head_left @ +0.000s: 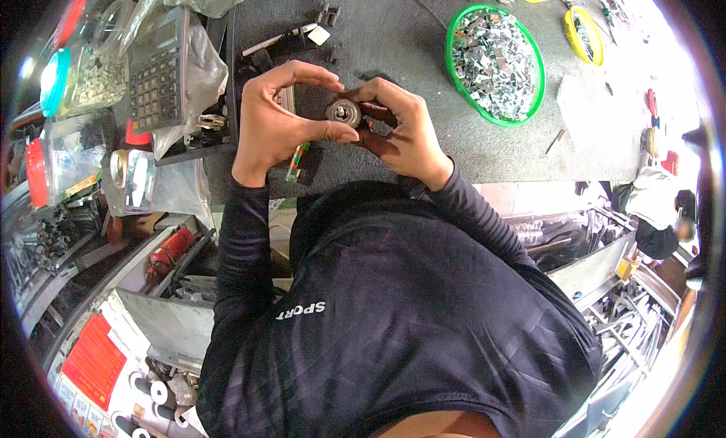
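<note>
A round, ring-shaped metal part (344,114) with a small piece in its centre is held over the near edge of the dark worktop. My left hand (276,116) curves around it from the left, thumb along its near side and index finger at its far side. From the right, my right hand (408,124) grips the same part with thumb and fingers, whose tips are darkly stained. Just below my left hand lies a small green and orange tube-like item (296,163). What the part belongs to cannot be made out.
A green-rimmed basket (541,67) full of small metal pieces stands at the right, with a yellow container (601,52) beyond it. A calculator (160,79), plastic bags and jars (94,82) crowd the left. Black and white loose pieces (318,35) lie ahead; open drawers (166,324) flank me.
</note>
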Tool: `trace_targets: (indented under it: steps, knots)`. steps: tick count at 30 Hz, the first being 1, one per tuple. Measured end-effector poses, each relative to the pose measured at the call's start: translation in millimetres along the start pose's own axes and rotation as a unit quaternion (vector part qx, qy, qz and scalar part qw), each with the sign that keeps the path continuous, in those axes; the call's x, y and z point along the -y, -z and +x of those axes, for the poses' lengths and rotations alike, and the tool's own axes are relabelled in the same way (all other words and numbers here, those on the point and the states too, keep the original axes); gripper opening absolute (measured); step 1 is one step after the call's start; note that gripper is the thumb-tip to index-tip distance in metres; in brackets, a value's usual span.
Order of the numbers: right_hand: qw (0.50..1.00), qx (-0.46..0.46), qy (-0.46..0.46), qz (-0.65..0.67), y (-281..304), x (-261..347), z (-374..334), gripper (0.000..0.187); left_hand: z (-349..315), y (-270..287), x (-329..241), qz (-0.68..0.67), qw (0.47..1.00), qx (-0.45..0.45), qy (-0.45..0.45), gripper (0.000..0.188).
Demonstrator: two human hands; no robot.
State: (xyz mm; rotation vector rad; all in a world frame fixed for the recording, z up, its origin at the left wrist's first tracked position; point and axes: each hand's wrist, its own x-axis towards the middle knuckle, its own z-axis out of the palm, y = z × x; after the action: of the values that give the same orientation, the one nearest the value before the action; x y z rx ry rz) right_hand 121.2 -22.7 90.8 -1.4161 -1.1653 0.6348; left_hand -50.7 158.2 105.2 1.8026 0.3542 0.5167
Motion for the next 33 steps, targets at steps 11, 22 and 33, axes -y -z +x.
trace_targets:
  steps: [11,22,33]
  knots:
    - [0.999,0.019,-0.011,-0.045,-1.6,13.0,-2.4,0.053,17.7,16.4,-22.3,0.067,0.995,0.027,-0.065,0.093]
    - [1.0,0.009,0.014,-0.007,-3.1,10.9,3.5,0.052,53.4,38.2,1.9,-0.056,0.96,0.27,0.051,0.061]
    - [0.999,0.007,0.034,-0.031,1.1,7.7,0.3,0.054,32.9,23.9,-25.4,0.07,0.975,0.21,0.01,0.07]
